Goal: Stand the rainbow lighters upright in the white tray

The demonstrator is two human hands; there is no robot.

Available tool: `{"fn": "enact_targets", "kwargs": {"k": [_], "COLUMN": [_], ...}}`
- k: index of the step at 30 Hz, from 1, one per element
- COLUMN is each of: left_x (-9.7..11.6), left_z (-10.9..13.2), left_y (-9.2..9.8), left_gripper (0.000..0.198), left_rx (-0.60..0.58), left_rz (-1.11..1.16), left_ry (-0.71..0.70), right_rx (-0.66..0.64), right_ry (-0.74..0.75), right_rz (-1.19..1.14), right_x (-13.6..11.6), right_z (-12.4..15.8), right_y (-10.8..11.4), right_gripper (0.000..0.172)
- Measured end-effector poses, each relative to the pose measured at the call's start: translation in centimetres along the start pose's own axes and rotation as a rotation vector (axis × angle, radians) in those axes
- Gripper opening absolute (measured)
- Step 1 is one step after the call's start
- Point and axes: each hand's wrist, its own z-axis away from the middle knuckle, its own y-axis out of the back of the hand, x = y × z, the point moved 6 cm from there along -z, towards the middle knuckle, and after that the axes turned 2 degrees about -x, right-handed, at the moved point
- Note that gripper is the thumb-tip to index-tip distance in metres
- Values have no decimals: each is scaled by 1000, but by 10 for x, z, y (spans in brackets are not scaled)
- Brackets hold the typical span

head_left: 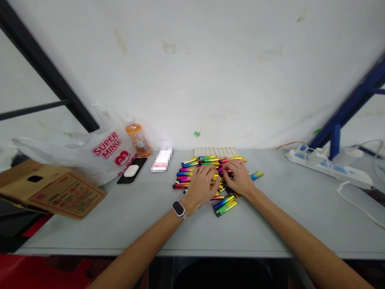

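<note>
A pile of shiny multicoloured lighters point(184, 174) lies on the grey table, most of them on their sides and pointing left to right. Over the middle of the pile rests my left hand point(202, 182), palm down with thumb apart from the fingers, touching the lighters. My right hand point(239, 176) is on the pile's right side, fingers bent loosely and thumb apart. Both palms hide the lighters beneath them. Two loose lighters point(226, 207), one blue-yellow and one green, lie in front of the hands. Another lighter point(257, 175) sticks out beyond my right hand.
Behind the pile is a white gridded tray point(216, 151) by the wall. To the left are a phone with a white case on it point(131, 171), an orange drink bottle point(138, 139), a plastic bag point(87, 156) and a cardboard box point(66, 192). A power strip point(331, 168) lies right.
</note>
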Motion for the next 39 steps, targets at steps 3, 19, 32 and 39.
{"fn": "enact_targets", "kwargs": {"k": [3,19,32,39], "left_x": [-15,-67,-62,-65], "left_z": [-14,-18,-13,-12], "left_y": [2,5,-4,-6], "left_gripper": [15,12,11,10], "left_rx": [-11,26,-9,0], "left_rz": [-29,-12,170,193], "left_ry": [29,183,120,119], "right_rx": [-4,-13,-16,-23], "right_ry": [-1,1,-6,-15], "right_rz": [-1,14,6,-3], "right_x": [0,1,1,1], "right_z": [0,2,4,4], "right_y": [0,2,4,3], "right_gripper": [8,7,8,11]}}
